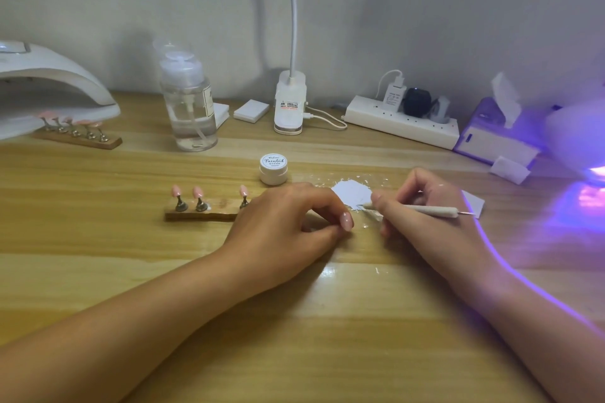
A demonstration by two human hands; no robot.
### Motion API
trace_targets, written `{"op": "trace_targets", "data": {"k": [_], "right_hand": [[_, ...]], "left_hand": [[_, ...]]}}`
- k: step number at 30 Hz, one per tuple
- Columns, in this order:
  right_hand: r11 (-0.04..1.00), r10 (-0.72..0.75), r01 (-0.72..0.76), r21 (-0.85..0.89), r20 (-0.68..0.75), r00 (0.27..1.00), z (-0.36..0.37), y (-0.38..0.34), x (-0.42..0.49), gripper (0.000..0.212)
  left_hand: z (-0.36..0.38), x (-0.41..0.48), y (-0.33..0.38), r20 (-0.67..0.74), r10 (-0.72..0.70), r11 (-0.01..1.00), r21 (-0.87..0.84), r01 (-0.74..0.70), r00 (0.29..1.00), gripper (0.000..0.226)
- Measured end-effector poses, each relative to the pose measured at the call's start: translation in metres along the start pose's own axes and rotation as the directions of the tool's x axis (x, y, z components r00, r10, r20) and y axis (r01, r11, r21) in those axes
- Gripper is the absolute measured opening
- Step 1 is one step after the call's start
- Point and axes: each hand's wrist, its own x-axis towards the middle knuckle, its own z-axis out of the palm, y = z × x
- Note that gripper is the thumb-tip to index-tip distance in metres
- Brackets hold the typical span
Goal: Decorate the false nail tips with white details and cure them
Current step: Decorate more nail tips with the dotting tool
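Now loading paint (352,191): my right hand (435,229) pinches pen (425,209); left hand (284,216) curled, contents unclear. Next: steady dot on nail tip (197,192).

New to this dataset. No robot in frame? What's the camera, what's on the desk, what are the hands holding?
No robot: a person's two bare hands, filmed by one wide-angle head-worn camera looking down at a wooden table. The right hand grips a thin white tool, its tip at a white paint smear. The left hand rests curled beside it; whether it pinches anything I cannot tell. Next to it, a wooden holder carries pink nail tips; a small white jar stands behind. Far left, a second holder sits at the mouth of a white curing lamp. At the back: pump bottle, clip lamp, power strip. Purple light glows at right.
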Motion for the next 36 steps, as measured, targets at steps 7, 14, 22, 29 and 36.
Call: {"op": "trace_targets", "data": {"k": [7,14,22,29,36], "right_hand": [[0.897,-0.006,0.036,0.441,-0.07,0.998,0.0,-0.016,-0.009,0.029],[0.87,0.025,-0.03,0.492,0.018,1.0,0.009,-0.017,-0.016,0.044],[0.896,-0.001,-0.012,0.445,0.027,1.0,0.011,-0.016,-0.015,0.024],[0.897,-0.013,-0.003,0.443,0.033,0.999,0.011,-0.014,-0.015,0.024],[0.887,-0.014,0.004,0.461,0.017,1.0,0.01,-0.011,-0.014,0.024]], "left_hand": [[-0.001,0.001,-0.001,0.014,0.012,1.0,-0.018,-0.012,1.0,0.009],[0.0,0.001,-0.003,0.009,0.011,1.0,-0.011,-0.011,1.0,0.005],[-0.001,0.001,-0.003,0.013,0.01,1.0,-0.013,-0.009,1.0,0.007],[-0.001,0.001,-0.002,0.014,0.018,1.0,0.011,-0.018,1.0,0.013],[-0.001,0.001,-0.002,0.014,0.016,1.0,0.004,-0.016,1.0,0.012]]}}
